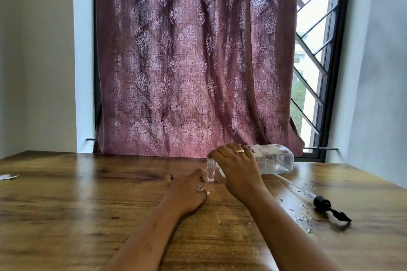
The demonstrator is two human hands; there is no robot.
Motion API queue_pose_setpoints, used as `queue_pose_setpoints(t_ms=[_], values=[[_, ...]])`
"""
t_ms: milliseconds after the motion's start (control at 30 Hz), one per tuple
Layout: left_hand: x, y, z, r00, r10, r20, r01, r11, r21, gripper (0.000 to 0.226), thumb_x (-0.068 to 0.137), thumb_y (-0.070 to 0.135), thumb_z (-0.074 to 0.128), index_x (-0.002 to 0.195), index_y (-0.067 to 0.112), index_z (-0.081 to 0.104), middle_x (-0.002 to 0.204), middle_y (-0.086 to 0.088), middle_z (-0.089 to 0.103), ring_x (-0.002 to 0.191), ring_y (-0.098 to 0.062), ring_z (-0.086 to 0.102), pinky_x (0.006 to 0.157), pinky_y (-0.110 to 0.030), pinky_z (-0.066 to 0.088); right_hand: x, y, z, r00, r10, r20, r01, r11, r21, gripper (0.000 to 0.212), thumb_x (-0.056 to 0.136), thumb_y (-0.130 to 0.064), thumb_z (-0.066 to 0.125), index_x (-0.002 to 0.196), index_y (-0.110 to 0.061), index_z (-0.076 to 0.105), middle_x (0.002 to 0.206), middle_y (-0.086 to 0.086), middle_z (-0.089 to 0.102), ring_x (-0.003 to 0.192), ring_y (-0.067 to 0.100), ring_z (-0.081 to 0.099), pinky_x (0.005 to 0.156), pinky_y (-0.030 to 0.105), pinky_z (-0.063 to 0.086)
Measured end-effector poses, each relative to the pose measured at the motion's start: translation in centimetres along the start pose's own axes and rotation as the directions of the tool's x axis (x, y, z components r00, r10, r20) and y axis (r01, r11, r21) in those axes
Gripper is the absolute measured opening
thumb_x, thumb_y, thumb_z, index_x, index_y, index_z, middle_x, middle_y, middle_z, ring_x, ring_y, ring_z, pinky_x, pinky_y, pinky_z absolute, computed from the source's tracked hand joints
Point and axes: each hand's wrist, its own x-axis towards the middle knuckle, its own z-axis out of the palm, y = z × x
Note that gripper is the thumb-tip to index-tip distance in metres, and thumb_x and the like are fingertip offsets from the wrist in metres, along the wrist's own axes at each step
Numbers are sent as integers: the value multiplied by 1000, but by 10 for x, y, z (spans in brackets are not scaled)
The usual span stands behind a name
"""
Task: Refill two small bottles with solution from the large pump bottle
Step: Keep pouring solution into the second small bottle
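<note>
- Spillage is the main risk. The large bottle [273, 160] is tipped almost flat with its wide mouth over a very narrow neck, so a little extra tilt from the right hand [235, 167] would likely flood the table [88, 193].
- Toppling comes next. The small bottle [203, 179] looks light and could fall if the left hand [187, 189] slackens or the big mouth knocks it.
- The right hand grips the large bottle at its neck end, fingers curled over it.
- The left hand holds the small bottle upright near the table's middle, fingers wrapped round it.
- The large bottle is clear plastic with a white label, its base pointing far right.
- A second small bottle [211, 171] stands just behind the first; its fill level cannot be told.
- The pump [330, 207], black-headed, lies at the right, well apart.
</note>
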Motion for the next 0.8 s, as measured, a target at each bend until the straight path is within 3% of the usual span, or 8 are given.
queue_pose_setpoints(t_ms=[267,433,633,800], values=[[2,-1,1,1000,7,2,-7,1000,21,42,82,47,58,119,33,44,107,6,66,111,-22,57,105,-49,19,-1,1,1,1000,-5,-7,5,1000,-8,61,74,0,55,124,-32,42,125,-11,50,126,23,39,105,38,29],[2,1,0,1000,-3,9,3,998,68,51,84,48,56,129,29,41,119,5,64,118,-22,53,107,-48,17,0,2,1,1000,-2,-3,2,1000,-10,61,73,-2,59,123,-33,42,125,-12,50,126,22,40,105,37,29],[1,1,0,1000,6,-3,-6,998,57,43,83,48,57,121,32,45,110,7,65,112,-21,56,104,-48,20,0,1,1,1000,-5,6,5,1000,-14,60,75,-4,61,124,-33,42,126,-11,50,127,22,38,106,38,28],[2,0,2,1000,1,-9,-1,999,44,52,83,47,58,130,31,41,119,5,64,119,-22,53,107,-48,18,0,0,-1,1000,-11,14,11,999,-30,59,75,-5,61,124,-32,41,127,-10,49,127,24,39,105,39,29]])
